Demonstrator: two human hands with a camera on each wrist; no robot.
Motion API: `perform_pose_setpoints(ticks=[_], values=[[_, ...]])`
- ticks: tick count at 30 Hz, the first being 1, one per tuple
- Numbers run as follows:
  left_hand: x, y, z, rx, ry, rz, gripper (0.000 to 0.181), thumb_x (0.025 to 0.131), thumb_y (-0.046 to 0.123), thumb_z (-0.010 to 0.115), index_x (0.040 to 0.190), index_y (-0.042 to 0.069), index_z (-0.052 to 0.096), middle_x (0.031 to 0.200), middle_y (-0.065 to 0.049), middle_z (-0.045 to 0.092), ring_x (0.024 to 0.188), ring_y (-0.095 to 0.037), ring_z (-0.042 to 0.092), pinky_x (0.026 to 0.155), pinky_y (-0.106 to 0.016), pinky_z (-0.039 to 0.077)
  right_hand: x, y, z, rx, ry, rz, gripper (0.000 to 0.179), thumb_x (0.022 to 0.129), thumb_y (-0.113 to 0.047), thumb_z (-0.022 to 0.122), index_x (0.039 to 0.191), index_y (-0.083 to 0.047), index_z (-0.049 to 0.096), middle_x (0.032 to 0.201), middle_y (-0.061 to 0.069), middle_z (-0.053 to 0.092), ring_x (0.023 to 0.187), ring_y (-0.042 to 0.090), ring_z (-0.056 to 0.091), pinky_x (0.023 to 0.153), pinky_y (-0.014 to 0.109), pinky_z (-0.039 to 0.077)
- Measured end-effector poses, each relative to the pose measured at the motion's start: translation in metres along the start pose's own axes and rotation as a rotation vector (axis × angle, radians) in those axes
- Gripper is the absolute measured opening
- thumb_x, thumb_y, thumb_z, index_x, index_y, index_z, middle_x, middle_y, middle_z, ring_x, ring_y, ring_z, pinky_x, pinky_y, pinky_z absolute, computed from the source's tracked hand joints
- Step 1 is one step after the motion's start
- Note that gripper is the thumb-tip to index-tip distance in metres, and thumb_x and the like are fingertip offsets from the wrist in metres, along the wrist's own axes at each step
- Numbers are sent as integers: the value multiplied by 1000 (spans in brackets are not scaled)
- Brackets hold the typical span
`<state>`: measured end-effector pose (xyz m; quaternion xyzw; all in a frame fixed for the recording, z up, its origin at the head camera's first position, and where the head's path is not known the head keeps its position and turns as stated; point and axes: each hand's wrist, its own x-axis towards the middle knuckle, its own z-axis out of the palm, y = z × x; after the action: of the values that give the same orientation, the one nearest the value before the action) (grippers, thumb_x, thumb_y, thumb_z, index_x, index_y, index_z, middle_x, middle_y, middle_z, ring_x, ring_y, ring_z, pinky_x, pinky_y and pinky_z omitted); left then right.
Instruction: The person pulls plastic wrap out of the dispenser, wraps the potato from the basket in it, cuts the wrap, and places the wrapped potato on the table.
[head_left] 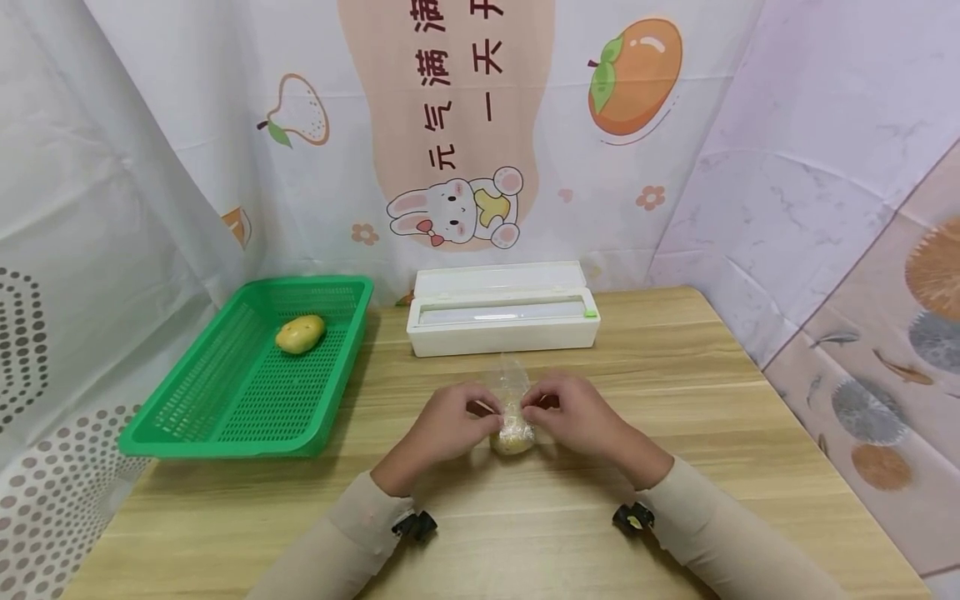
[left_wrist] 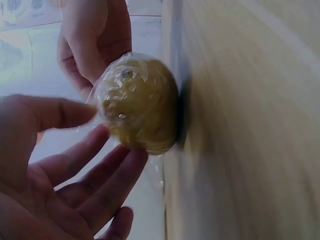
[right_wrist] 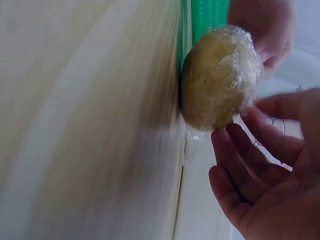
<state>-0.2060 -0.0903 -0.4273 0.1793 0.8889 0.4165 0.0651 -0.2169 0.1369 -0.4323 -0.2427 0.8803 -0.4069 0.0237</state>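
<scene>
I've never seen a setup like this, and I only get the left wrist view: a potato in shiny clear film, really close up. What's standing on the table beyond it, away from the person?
Observer: A long white box stands there with its lid raised, behind the film-wrapped potato.
Visitor: Oh, neat! And what's over on the person's left?
Observer: A green basket with perforated sides and floor; the head view shows it nearly whole.
Visitor: Is there anything in it?
Observer: Yes, a second potato, lying towards the basket's far end.
</scene>
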Motion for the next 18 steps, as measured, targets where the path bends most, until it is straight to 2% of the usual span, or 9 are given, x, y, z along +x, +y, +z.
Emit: perform_pose_setpoints(ticks=[4, 6, 11, 15, 18], values=[[0, 1, -1, 18, -17, -10, 14, 85, 47, 66, 86, 34, 70, 93, 17, 65, 86, -4, 64, 75, -30, 52, -1, -5, 1, -36, 10, 6, 18, 80, -47, 73, 85, -30, 69, 86, -15, 62, 82, 8, 62, 74, 29, 53], [1, 0, -1, 25, -4, -5, 15, 85, 49, 65, 84, 35, 71, 91, 18, 65, 85, -4, 64, 75, -30, 52, -1, -6, 2, -65, 21, 15, 22, 76, -52, 74, 82, -32, 67, 84, -16, 61, 82, 9, 62, 72, 28, 52], [3, -5, 4, 9, 45, -6, 10, 84, 39, 71, 81, 30, 70, 88, 15, 66, 80, -6, 65, 68, -27, 52, -1, -6, 5, -62, 44, 29, 20, 74, -44, 79, 80, -30, 66, 83, -14, 62, 81, 10, 62, 71, 29, 51], [2, -5, 6, -19, 60, -6, 14, 84, 32, 74, 86, 23, 63, 89, 11, 65, 79, -7, 66, 67, -26, 53, -1, -7, 6, -53, 30, 5, 26, 76, -41, 79, 91, -23, 68, 88, -9, 62, 83, 13, 62, 74, 34, 53], [2, -2, 7, 28, 68, 28, 10, 86, 31, 71, 89, 24, 65, 91, 13, 66, 82, -6, 65, 70, -27, 53, -1, -8, 6, -88, 17, -19, 32, 78, -42, 76, 100, -19, 70, 93, -7, 62, 84, 12, 61, 75, 34, 53]])
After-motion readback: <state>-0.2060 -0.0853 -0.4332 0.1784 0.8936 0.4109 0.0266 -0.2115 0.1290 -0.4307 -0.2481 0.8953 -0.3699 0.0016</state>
